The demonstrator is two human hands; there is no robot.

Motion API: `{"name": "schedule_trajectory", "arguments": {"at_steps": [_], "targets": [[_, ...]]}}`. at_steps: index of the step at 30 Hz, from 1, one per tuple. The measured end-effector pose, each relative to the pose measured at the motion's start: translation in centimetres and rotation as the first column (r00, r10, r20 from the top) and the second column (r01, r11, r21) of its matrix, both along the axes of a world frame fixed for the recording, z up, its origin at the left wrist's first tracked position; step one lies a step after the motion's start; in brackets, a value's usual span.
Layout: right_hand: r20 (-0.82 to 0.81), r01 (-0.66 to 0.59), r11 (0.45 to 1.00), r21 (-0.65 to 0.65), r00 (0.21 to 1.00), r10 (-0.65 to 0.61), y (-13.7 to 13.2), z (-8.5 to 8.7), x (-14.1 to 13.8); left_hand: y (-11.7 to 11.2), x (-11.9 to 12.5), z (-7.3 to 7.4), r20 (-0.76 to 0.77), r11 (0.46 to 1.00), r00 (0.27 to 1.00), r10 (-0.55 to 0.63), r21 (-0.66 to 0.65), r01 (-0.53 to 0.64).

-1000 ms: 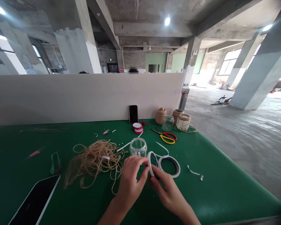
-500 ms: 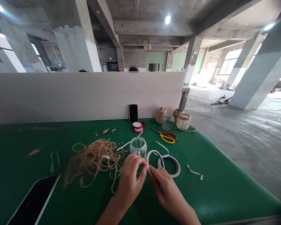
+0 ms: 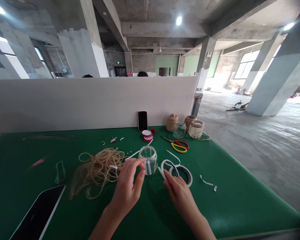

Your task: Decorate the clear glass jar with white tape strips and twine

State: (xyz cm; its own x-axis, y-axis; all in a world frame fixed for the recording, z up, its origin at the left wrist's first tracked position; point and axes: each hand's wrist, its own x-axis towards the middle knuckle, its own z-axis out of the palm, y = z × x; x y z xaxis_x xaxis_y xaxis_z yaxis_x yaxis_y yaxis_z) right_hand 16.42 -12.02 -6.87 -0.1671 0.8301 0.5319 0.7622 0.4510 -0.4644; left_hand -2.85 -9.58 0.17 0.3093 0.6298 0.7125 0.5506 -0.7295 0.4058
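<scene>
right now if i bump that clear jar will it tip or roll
The clear jar stands upright on a wide base, so it would probably slide before tipping. It looks empty, so likely light. Toppled, its round body would probably roll.

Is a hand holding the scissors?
No, the scissors lie on the table, apart from the left hand and the right hand.

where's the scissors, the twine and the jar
scissors (image 3: 179,149), head view, on the yellow handle
twine (image 3: 101,160), head view, on the middle of the loose pile
jar (image 3: 152,156), head view, on the clear side wall
</scene>
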Motion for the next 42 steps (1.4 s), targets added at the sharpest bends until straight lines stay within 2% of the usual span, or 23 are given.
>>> {"name": "schedule_trajectory", "arguments": {"at_steps": [3, 8, 13, 18, 22, 25, 29, 33, 36, 42], "targets": [[-0.006, -0.074, 0.997, -0.011, 0.997, 0.074, -0.2, 0.7, -0.5, 0.7, 0.9, -0.6, -0.112, 0.995, 0.992, -0.054, -0.09, 0.044], [-0.05, -0.089, 0.995, -0.047, 0.995, 0.086, -0.5, 1.0, -0.4, 0.8, 2.0, -1.8, -0.081, 0.99, 0.993, -0.082, -0.119, 0.072], [-0.113, -0.01, 0.999, -0.035, 0.994, 0.006, -0.6, 0.7, -0.1, 0.1, 1.8, -1.4, -0.089, 0.999, 0.995, -0.05, -0.011, 0.049], [-0.096, 0.054, 0.998, -0.031, 0.994, -0.057, -1.6, 1.0, -1.0, -0.1, 1.1, -0.8, -0.025, 0.992, 0.998, 0.049, 0.118, -0.045], [-0.134, 0.133, 0.99, -0.038, 0.982, -0.137, -2.7, 1.3, -1.6, 1.0, 0.3, -0.5, 0.054, 0.989, 0.992, 0.112, 0.095, -0.117], [-0.163, 0.129, 0.99, -0.065, 0.977, -0.138, -2.7, 1.5, -1.8, 2.9, 0.5, -0.3, -0.107, 0.996, 0.99, 0.092, 0.008, -0.092], [-0.212, 0.075, 0.987, -0.142, 0.972, -0.105, -1.8, 1.7, -1.5, 5.7, 1.2, -0.1, -0.368, 0.994, 0.93, 0.004, -0.096, -0.043], [-0.259, 0.024, 0.979, -0.202, 0.963, -0.077, -0.9, 1.5, -1.2, 6.9, 1.3, -0.2, -0.465, 0.982, 0.88, -0.1, -0.188, 0.012], [-0.304, 0.001, 0.979, -0.206, 0.951, -0.065, -0.5, 1.3, -1.2, 7.0, 1.2, -0.7, -0.389, 0.972, 0.916, -0.097, -0.237, 0.002], [-0.323, 0.037, 0.984, -0.175, 0.942, -0.093, 0.3, 1.9, -1.5, 5.9, 2.0, -1.8, -0.077, 0.941, 0.997, -0.023, -0.339, -0.004]]}}
